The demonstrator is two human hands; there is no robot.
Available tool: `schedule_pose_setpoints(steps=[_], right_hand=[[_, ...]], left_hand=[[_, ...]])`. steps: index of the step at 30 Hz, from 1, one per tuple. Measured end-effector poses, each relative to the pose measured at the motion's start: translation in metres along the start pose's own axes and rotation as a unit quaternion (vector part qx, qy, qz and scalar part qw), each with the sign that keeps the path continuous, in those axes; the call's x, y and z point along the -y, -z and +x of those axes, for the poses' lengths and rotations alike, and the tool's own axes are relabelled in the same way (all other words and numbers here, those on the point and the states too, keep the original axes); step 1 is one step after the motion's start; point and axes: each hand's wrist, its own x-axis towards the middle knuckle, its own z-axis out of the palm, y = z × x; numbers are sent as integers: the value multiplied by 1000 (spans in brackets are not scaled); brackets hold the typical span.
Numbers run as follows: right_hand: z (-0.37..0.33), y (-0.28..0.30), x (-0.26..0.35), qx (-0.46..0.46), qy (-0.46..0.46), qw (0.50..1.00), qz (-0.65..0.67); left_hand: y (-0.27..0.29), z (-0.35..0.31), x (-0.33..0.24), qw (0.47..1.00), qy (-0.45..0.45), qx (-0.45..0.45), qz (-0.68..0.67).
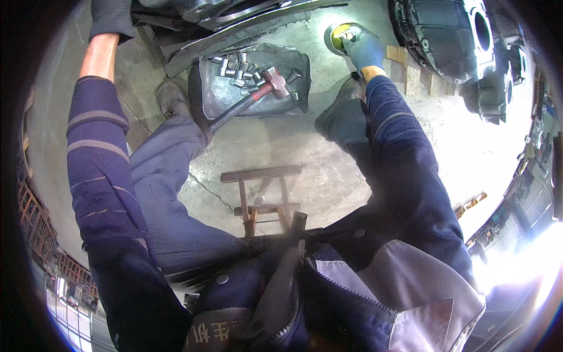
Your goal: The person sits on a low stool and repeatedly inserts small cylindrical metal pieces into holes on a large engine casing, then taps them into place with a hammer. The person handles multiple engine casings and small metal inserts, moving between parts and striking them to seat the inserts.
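Note:
At the far left, my left hand (111, 19) wears a dark glove beside a large dark metal part (205, 13). Its fingers are not clear at the frame's upper edge. On the far right, my right hand (366, 50), in a blue-grey glove, is closed on a round yellow lamp (339, 39), low over the floor with a bright glow around it. Between my feet lies a dark sheet tray (205, 88) with several short metal sleeves (239, 69) in it. A sledgehammer (275, 83) with a worn red head rests across the tray, its handle sticking out over the near left edge.
Large dark metal housings (440, 41) stand at the far right by wooden blocks (413, 79). A low wooden stool (261, 174) is between my legs, my shoes (171, 98) on either side of the tray. Racks (41, 217) line the left rim.

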Motion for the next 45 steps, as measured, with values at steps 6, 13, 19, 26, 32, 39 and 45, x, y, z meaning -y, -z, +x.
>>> schedule_pose_setpoints(steps=[6,13,19,26,32,39,45], right_hand=[[-37,105,21,-131,73,979,139],[-88,257,129,-208,238,916,248],[-107,306,224,-186,404,868,222],[-79,278,274,-137,425,889,104],[-62,268,288,-160,429,889,5],[-70,271,296,-177,437,882,4],[-68,269,302,-210,475,854,15]], left_hand=[[14,-11,-2,1000,-5,-1,-7],[28,-39,-30,998,36,23,-43],[30,-45,-33,992,30,4,-118],[15,-30,-27,953,-184,-34,240],[7,-21,-20,949,-213,-21,232],[3,-18,-19,970,-186,-37,151],[5,-21,-20,966,-197,-42,161]])
